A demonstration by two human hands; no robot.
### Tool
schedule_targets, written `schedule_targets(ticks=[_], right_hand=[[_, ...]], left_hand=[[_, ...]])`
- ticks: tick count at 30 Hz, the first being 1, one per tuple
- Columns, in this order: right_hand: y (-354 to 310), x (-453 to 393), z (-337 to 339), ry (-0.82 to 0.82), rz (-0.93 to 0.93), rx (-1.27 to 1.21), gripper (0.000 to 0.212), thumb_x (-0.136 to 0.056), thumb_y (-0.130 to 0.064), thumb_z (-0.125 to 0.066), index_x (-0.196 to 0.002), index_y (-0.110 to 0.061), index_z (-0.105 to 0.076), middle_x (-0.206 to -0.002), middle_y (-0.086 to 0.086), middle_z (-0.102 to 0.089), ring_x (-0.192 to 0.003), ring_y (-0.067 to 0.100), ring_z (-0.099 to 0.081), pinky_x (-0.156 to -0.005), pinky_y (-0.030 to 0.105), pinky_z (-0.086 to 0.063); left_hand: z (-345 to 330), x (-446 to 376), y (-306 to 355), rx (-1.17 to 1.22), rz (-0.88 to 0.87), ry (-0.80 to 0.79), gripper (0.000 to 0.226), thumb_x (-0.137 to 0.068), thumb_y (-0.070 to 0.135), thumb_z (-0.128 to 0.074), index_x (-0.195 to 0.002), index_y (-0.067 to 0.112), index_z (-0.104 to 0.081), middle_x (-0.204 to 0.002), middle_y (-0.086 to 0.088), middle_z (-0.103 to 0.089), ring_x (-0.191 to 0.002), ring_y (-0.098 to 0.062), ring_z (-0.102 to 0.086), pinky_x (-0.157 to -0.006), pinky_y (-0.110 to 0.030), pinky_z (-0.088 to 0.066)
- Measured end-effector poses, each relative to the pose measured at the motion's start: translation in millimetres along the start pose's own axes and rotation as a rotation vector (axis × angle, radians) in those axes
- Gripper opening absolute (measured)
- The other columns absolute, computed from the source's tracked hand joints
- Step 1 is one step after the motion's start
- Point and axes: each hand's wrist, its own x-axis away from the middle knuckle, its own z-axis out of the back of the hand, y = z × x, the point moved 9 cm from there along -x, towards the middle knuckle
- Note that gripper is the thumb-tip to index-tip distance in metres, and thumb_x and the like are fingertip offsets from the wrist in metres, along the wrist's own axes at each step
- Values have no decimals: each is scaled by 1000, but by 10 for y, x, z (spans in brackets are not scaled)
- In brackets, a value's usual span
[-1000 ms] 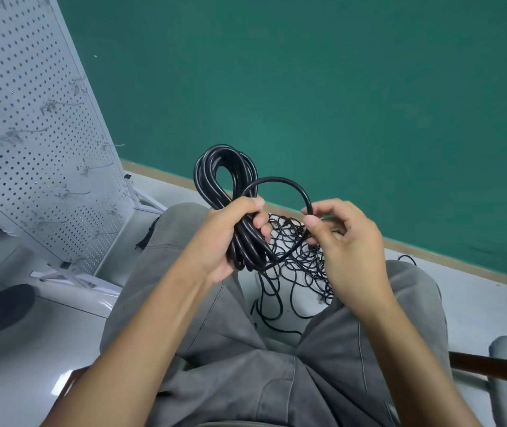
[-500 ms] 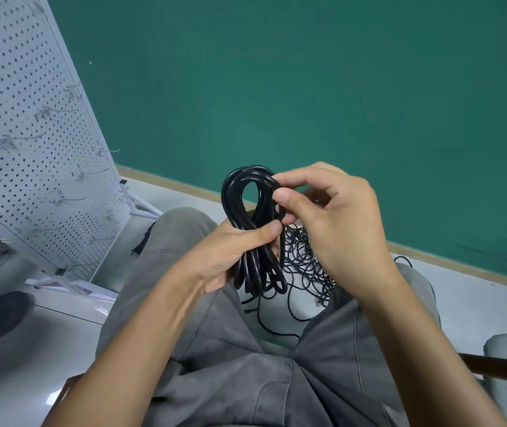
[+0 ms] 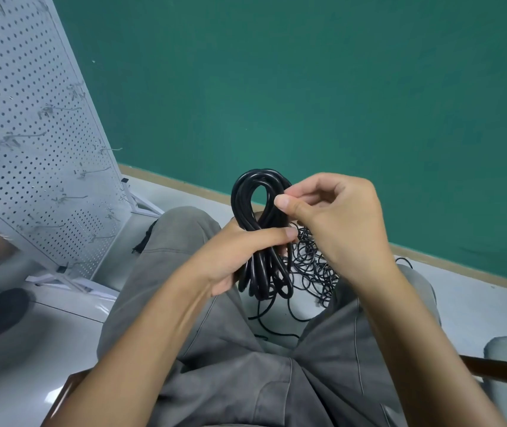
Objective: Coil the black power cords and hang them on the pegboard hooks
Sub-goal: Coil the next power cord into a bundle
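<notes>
Left hand: frame centre, fingers wrapped round the coil's middle.
Right hand: thumb and fingers pinching the coil's top right.
Coil: upright, above the knees.
Loose cords: tangled on the floor beyond.
Pegboard: upper left, hooks bare.

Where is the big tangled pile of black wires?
In the head view, the tangled pile of black wires lies on the floor between the person's knees, right behind the coiled cord and below the right hand.
</notes>
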Motion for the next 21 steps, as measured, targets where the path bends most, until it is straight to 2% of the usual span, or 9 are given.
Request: schedule_targets(ticks=[3,6,8,10,12,14,16,19,21], right_hand=[[1,6,-3,-24,-12,-9,12,-79,-18,-88,-75,-18,-76,-66,1,-73,-60,21,-70,-58,25,-56],[27,4,4,-30,-31,-31,15,-80,-16,-87,-76,-11,-73,-66,6,-72,-49,21,-66,-50,22,-52],[72,5,-26,-59,-65,-60,18,-80,-15,-87,-76,-8,-70,-64,8,-71,-45,17,-62,-47,23,-49],[137,9,-67,-69,-99,-87,22,-80,-16,-88,-78,-6,-68,-66,9,-69,-47,19,-61,-44,24,-49],[219,15,-97,-17,-110,-140,25,-83,-18,-85,-84,-4,-65,-72,8,-68,-50,20,-59,-44,26,-50],[338,30,-117,45,-99,-95,26,-91,-33,-76,-90,-8,-66,-82,3,-70,-59,11,-62,-58,22,-51],[528,58,-169,44,-122,-36,38,-97,-56,-56,-97,-20,-68,-92,-7,-72,-81,3,-66,-79,24,-51],[875,161,-493,-231,-235,-113,71,-94,-71,-22,-117,-25,-70,-109,-10,-75,-104,1,-68,-102,31,-49],[1057,309,-756,-426,-329,-178,82,-89,-75,-13,-117,-24,-71,-109,-9,-77,-107,1,-69,-107,29,-47]], left_hand=[[-12,12,-9,-27,20,-17,13,-81,18,-81,-91,27,-81,-88,11,-75,-87,-2,-68,-82,-24,-50],[17,-5,-31,-41,17,4,16,-83,23,-75,-98,24,-80,-96,4,-76,-96,-10,-68,-85,-25,-52],[38,-21,-52,-42,7,27,32,-85,22,-73,-116,14,-75,-108,-8,-76,-102,-19,-71,-90,-29,-54],[55,-26,-80,-3,21,62,32,-92,14,-71,-122,4,-71,-104,-16,-75,-92,-25,-73,-85,-33,-58],[103,-17,-80,17,43,132,20,-97,10,-65,-113,0,-73,-85,-17,-73,-75,-24,-71,-77,-37,-58],[198,-9,-78,54,57,211,15,-98,13,-63,-93,3,-74,-77,-14,-71,-69,-23,-69,-71,-36,-58],[286,-2,-49,141,55,264,23,-98,18,-63,-78,8,-68,-72,-9,-67,-63,-21,-64,-64,-31,-57],[416,4,-2,313,41,340,27,-99,23,-61,-74,13,-58,-67,-2,-59,-52,-14,-58,-52,-25,-52],[507,7,18,417,20,390,28,-100,24,-60,-74,15,-56,-65,1,-58,-51,-12,-56,-52,-25,-52]])
